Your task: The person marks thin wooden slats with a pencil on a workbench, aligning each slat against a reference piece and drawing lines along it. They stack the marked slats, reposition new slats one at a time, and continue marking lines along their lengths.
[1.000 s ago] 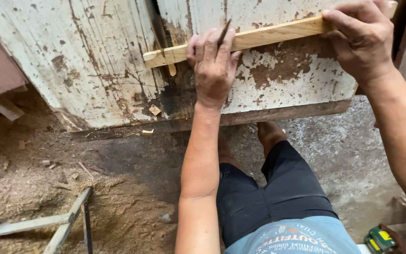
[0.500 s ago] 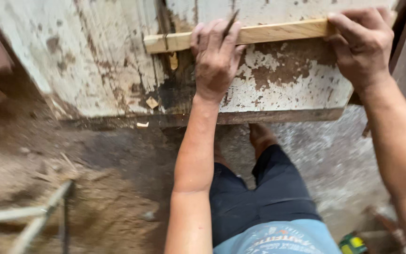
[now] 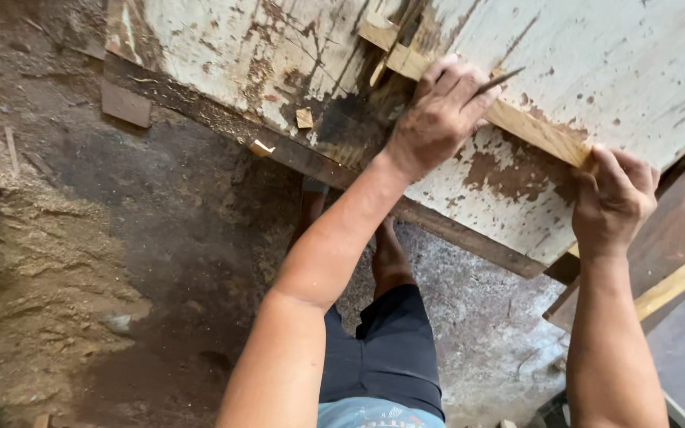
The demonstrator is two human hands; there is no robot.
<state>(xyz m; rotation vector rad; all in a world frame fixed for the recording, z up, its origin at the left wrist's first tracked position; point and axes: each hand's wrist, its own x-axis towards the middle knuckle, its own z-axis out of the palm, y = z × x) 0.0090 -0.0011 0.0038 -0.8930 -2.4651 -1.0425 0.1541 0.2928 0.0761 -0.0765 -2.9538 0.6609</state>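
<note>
A pale wooden strip (image 3: 531,128) lies slanted across a worn white-painted panel (image 3: 263,40) with peeling paint. My left hand (image 3: 440,116) presses on the strip near its middle and holds a thin dark pencil (image 3: 499,79) between its fingers, tip pointing up and right. My right hand (image 3: 614,202) grips the strip's lower right end at the panel's edge. The strip's upper left end (image 3: 380,33) reaches a dark gap in the panel.
Sawdust and dirt cover the ground (image 3: 57,261) at the left. Small wood offcuts (image 3: 304,118) sit on the panel's lower rail. My bare foot (image 3: 390,254) stands under the panel. Another pale plank (image 3: 679,281) lies at the right.
The view has tilted and shifted, so the strip now runs diagonally. Both hands remain on the strip; my right hand now grips its end from below.
</note>
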